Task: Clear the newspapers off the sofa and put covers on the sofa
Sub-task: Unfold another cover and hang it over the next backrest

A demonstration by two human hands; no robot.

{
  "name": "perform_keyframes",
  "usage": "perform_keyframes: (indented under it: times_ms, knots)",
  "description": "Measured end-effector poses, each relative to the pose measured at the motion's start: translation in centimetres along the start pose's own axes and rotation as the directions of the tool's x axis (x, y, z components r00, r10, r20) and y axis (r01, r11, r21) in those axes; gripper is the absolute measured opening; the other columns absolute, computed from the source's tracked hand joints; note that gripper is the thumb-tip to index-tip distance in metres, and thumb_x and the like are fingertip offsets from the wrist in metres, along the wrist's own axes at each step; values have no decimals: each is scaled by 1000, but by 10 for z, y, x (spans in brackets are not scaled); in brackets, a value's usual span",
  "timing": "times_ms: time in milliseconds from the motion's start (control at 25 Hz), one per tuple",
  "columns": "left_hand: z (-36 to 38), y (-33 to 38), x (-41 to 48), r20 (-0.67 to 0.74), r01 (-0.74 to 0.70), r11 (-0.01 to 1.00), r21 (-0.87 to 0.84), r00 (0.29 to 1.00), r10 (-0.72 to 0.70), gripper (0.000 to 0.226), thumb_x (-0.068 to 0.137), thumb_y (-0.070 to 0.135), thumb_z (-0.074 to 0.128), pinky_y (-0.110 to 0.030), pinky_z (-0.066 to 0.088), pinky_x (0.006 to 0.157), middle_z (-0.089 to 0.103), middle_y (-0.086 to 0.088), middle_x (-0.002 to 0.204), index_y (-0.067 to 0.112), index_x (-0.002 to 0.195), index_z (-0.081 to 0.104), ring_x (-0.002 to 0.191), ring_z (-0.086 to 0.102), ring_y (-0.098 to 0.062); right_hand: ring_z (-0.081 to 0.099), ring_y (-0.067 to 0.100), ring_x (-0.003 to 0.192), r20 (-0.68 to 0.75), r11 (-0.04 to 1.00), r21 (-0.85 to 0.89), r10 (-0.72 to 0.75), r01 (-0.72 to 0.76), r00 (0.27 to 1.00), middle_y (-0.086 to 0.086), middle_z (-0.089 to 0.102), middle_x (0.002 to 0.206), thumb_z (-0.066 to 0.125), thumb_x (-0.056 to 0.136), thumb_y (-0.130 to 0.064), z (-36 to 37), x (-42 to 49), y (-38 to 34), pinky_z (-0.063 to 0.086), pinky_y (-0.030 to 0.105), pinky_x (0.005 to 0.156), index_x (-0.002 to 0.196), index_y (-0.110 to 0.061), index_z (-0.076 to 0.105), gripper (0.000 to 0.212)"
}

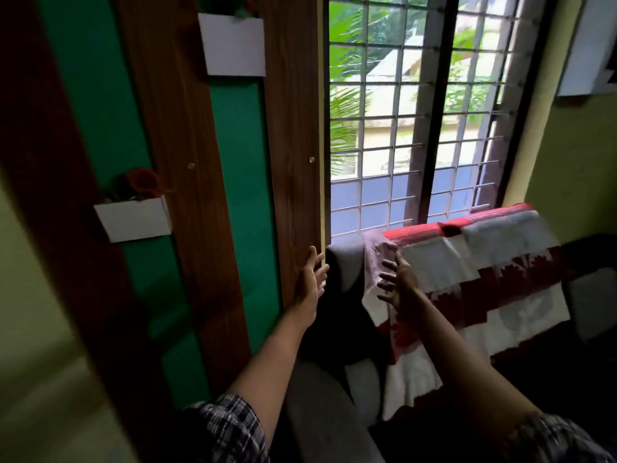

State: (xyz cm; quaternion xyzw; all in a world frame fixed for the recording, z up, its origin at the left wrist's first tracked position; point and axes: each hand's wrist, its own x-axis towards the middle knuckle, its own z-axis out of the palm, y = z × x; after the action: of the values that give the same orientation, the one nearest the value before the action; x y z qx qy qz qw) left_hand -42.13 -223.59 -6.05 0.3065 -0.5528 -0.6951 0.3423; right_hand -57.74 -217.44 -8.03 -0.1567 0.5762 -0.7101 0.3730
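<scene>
barred window (434, 128) beyond the fingers; left hand (310, 282), fingers spread, beside the bare sofa (344, 259) corner; right hand (400, 289), fingers spread, at the cover (484, 259) edge.

No readable text, labels or numbers anywhere.

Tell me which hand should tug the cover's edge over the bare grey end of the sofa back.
Right, probably. The right hand is open at the edge of the red-and-white cover, while the left hand is open beside the wooden panel, beyond the bare sofa end, away from the cloth.
</scene>
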Motion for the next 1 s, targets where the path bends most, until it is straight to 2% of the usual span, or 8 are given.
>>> perform_keyframes:
  times_ms: [80, 200, 320, 480, 560, 680, 920, 1000]
  knots:
    - [1, 2, 30, 47, -12, 999, 34, 999, 10, 56, 97, 48, 22, -44, 21, 111, 40, -12, 145, 16, 139, 40, 136, 34, -25, 49, 19, 81, -50, 999, 36, -7, 9, 999, 6, 52, 99, 26, 96, -52, 1, 19, -7, 41, 33, 76, 125, -15, 47, 51]
    - [5, 11, 83, 131, 3, 998, 63, 991, -12, 56, 97, 49, 22, -44, 21, 111, 41, -12, 144, 16, 138, 42, 134, 36, -26, 47, 28, 106, -166, 997, 65, -36, 47, 986, 14, 49, 122, 24, 96, -53, 4, 58, -17, 37, 45, 96, 133, -10, 44, 60]
    - [9, 16, 121, 218, 13, 995, 100, 975, -35, 55, 98, 47, 22, -40, 24, 108, 42, -13, 143, 14, 138, 42, 133, 37, -27, 44, 34, 123, -250, 993, 94, -40, 66, 967, 19, 44, 136, 23, 97, -54, 8, 85, -17, 36, 45, 98, 134, -9, 44, 61]
    - [17, 9, 156, 320, 29, 994, 103, 946, -61, 47, 99, 39, 31, -21, 40, 80, 55, -6, 122, 8, 131, 48, 107, 51, -19, 41, 36, 127, -334, 991, 119, -21, 65, 942, 20, 42, 139, 21, 98, -52, 9, 103, -7, 35, 47, 98, 135, -7, 42, 61]
    - [26, 2, 177, 349, 2, 995, 99, 936, -37, 38, 99, 34, 36, -19, 44, 78, 60, -7, 112, 9, 122, 52, 98, 55, -17, 43, 36, 125, -396, 990, 129, -4, 60, 918, 22, 43, 137, 22, 98, -50, 5, 114, 0, 35, 48, 98, 131, -6, 45, 60]
    - [37, -16, 209, 445, -179, 933, 313, 895, 22, 43, 88, 44, 50, -34, 45, 96, 63, -12, 117, 13, 116, 59, 111, 58, -27, 45, 39, 123, -466, 984, 175, 46, 41, 884, 24, 45, 134, 24, 99, -47, 1, 133, 16, 37, 48, 94, 128, -4, 46, 57]
    - [45, -39, 287, 693, -551, 693, 465, 713, 102, 28, 86, 13, 62, -27, 47, 90, 67, -10, 110, 6, 114, 61, 102, 62, -20, 45, 42, 123, -567, 975, 218, 96, 36, 818, 27, 44, 133, 37, 100, -26, 10, 190, 37, 39, 46, 97, 132, -1, 42, 40]
    - [49, -44, 314, 735, -605, 653, 455, 670, 109, 25, 85, 10, 62, -24, 45, 87, 68, -11, 107, 4, 110, 63, 100, 63, -21, 53, 40, 116, -624, 977, 210, 103, 39, 775, 25, 52, 112, 44, 98, -17, 15, 211, 39, 46, 41, 93, 128, -1, 45, 34]
